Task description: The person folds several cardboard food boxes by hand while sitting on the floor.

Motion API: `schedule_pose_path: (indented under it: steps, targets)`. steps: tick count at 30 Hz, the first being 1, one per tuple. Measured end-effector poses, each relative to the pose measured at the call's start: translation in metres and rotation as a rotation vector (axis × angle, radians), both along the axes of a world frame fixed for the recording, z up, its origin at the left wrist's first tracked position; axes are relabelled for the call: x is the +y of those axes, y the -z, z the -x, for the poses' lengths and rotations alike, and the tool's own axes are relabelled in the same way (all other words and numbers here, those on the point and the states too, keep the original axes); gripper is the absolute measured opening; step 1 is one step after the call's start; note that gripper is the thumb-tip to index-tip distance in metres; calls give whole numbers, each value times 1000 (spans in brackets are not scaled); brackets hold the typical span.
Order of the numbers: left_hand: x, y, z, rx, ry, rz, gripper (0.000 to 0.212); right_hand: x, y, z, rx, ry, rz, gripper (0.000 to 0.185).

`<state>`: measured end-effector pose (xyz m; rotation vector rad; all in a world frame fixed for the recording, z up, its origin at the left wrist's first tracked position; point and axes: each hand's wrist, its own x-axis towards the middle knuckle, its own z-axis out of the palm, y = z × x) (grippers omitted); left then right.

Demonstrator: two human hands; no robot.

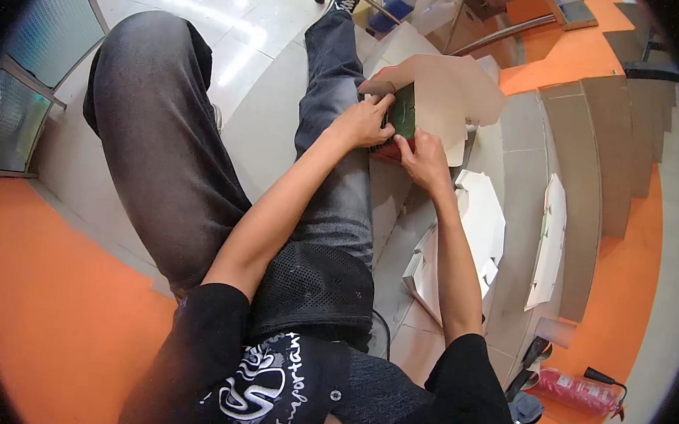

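A partly opened cardboard box (405,113) with broad plain flaps and a dark green and red printed part is beside my outstretched leg. My left hand (364,122) bends over its near left side, the fingers gripping the edge by a small folded flap (377,88). With thumb and fingers, my right hand (426,158) pinches the box's near right edge, close to the left fingertips. A large unprinted flap (442,95) spreads away to the right of the green part. The inside of the box is mostly hidden by my hands and the flaps.
Flat white cardboard blanks (480,228) are stacked under my right forearm. Another blank (548,244) lies on the tiled steps (582,199). A red fire extinguisher (578,393) is at lower right. Blue jugs (394,4) stand beyond my foot, and glass panels (57,27) at left.
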<state>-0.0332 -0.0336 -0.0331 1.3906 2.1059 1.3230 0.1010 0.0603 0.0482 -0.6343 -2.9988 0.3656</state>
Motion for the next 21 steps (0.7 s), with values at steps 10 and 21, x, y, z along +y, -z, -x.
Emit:
schedule_pose_path:
  steps: [10,21]
  targets:
    - [-5,-7,6,-55,118,99,75,-15,2,3,-65,90,-115,35]
    - [1,1,2,-139,119,55,67,-12,-3,11,-250,-96,-242,37]
